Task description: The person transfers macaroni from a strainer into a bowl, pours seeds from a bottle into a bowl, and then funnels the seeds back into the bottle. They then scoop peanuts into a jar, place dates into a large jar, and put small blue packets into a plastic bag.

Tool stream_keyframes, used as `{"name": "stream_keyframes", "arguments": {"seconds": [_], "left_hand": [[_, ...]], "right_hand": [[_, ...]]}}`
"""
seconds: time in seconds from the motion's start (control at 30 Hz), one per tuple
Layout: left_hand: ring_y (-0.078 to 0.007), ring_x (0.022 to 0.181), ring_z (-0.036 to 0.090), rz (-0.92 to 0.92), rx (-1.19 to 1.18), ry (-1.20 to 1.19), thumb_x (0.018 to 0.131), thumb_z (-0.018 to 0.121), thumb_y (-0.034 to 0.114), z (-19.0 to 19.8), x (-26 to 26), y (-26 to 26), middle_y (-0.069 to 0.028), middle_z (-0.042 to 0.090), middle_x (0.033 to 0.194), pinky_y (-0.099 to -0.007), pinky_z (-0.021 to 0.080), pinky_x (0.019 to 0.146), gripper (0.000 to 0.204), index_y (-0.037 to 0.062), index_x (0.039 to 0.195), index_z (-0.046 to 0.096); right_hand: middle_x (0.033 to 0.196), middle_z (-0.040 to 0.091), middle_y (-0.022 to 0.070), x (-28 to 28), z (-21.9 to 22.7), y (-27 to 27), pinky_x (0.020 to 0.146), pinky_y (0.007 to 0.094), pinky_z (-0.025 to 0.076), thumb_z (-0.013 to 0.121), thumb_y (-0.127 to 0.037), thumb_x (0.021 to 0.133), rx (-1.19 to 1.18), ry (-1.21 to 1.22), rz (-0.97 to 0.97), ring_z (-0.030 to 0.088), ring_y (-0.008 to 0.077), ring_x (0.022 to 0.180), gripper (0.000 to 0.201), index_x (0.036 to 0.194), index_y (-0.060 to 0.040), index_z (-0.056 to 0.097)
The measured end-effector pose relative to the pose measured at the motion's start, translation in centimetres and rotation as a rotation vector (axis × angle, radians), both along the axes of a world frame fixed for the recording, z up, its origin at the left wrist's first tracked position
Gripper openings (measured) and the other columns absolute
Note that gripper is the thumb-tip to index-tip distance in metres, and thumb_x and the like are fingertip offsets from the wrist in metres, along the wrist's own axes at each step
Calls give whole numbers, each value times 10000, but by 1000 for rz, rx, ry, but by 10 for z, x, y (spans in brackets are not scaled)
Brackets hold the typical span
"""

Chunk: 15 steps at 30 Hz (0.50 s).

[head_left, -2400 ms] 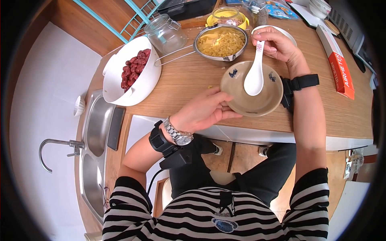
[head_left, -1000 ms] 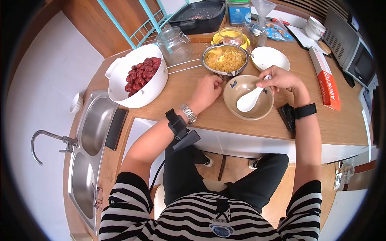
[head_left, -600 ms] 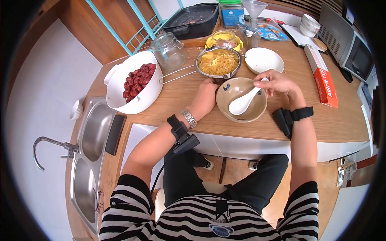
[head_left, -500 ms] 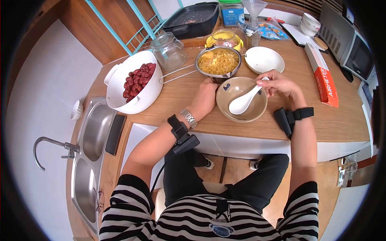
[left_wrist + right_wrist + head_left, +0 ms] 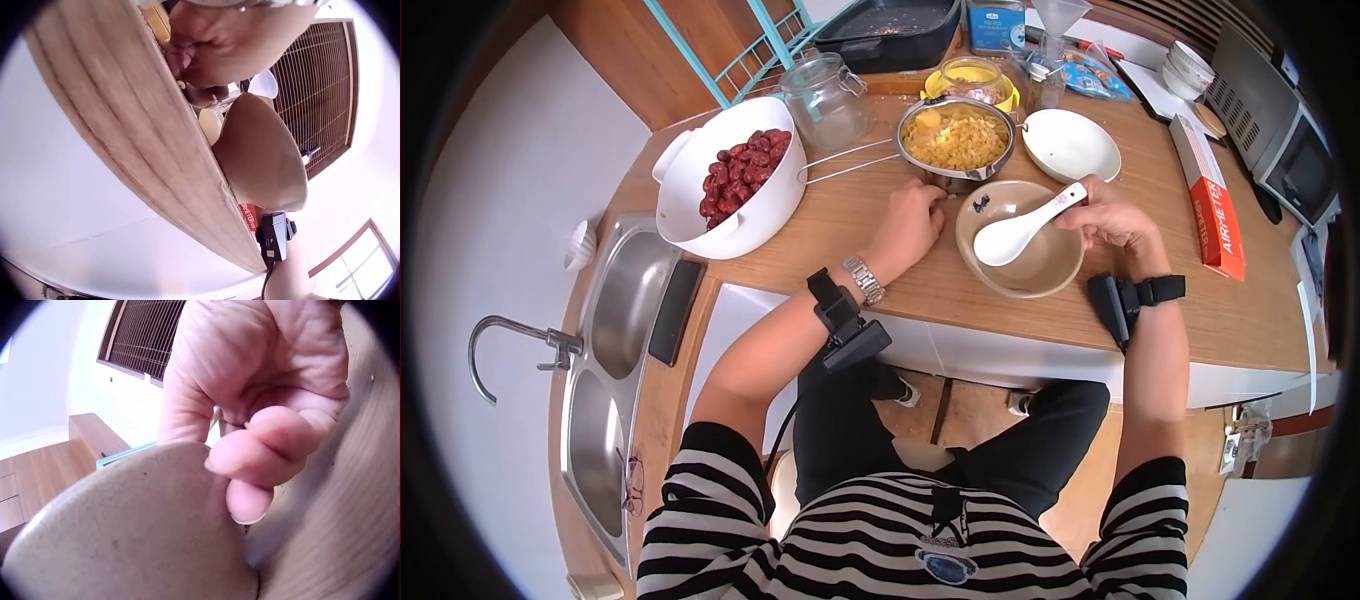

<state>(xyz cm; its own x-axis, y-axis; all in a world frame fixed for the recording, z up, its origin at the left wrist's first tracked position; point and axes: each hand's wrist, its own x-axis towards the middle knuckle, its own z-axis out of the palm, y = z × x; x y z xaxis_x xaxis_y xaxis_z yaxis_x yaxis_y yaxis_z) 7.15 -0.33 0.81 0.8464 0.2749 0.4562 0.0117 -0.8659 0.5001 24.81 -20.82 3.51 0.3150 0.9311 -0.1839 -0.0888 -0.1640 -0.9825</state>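
Observation:
A white ceramic soup spoon (image 5: 1015, 235) lies in a brown bowl (image 5: 1040, 275), its handle leaning over the right rim. My right hand (image 5: 1118, 220) is at that rim, beside the handle's end. In the right wrist view, its curled fingers press the outside of the bowl wall (image 5: 137, 519), with the thumb on the other side of the rim. My left hand (image 5: 908, 225) rests on the counter left of the brown bowl, fingers loosely curled, below a metal bowl (image 5: 953, 180) of diced yellow food (image 5: 955, 135). In the left wrist view, small pale bits lie at the fingertips.
A white pot (image 5: 750, 220) with red dates (image 5: 745, 170) stands left, near the sink (image 5: 625, 300). Behind are a glass jar (image 5: 825, 105), a yellow dish (image 5: 1010, 98) and a white plate (image 5: 1072, 145). An orange-and-white box (image 5: 1215, 215) lies right.
The right hand has let go of the spoon, lowered into the brown bowl, and now holds the bowl's rim. The left hand has left that bowl for the counter beside it.

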Motion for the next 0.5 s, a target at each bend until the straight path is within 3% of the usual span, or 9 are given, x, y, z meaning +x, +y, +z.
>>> {"name": "stream_keyframes", "arguments": {"seconds": [0.07,0.27,0.5], "left_hand": [[-267,664,549,-1,5,-10,674,559,2,1,0,-1,-168,549,756,-328,446,614,184,-30,854,581],[-283,686,546,2,70,-21,677,548,-2,3,-1,-8,-176,546,762,-335,443,631,184,-39,853,581],[-313,775,533,-30,109,5,681,523,-20,1,4,-9,-183,550,842,-355,431,698,178,-46,849,579]], "right_hand": [[597,572,61,6,3,-5,318,171,390,649,-48,623,-32,-95,-39,487,73,367,186,752,58,568],[540,527,5,14,0,-13,298,171,319,651,-65,609,-41,-61,-123,429,39,347,156,716,-3,556],[529,510,-14,13,2,-14,299,166,300,651,-86,619,-34,-96,-117,410,29,347,152,717,-19,555]]}}
